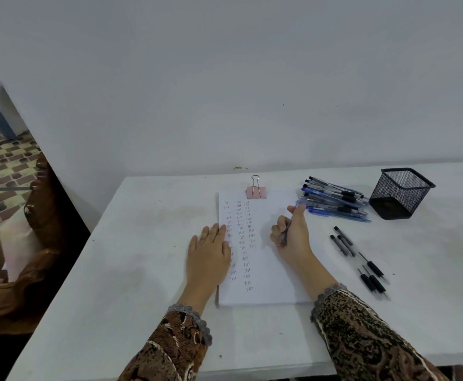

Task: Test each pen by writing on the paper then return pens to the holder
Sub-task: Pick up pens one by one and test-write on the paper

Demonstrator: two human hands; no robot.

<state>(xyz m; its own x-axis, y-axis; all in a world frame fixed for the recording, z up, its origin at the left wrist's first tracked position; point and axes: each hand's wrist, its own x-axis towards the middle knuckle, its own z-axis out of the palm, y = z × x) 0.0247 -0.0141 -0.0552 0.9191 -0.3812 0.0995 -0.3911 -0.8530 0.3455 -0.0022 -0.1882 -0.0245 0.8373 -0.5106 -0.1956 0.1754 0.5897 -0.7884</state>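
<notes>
A white sheet of paper [268, 270] lies on the table under a pink binder clip [256, 192], with three columns of small handwritten words down its left part. My left hand [208, 253] rests flat on the paper's left edge. My right hand [293, 235] grips a blue pen [285, 232] with its tip close to the paper's middle. A pile of blue pens [334, 200] lies right of the paper. Several black pens [362, 262] lie loose further right and nearer. The black mesh holder [400, 192] stands at the far right.
The white table [142, 270] stands against a plain wall. Its left edge runs diagonally, and beyond it are a brown wooden chair [32, 243] and a tiled floor [2, 174]. The table's front edge is close below my sleeves.
</notes>
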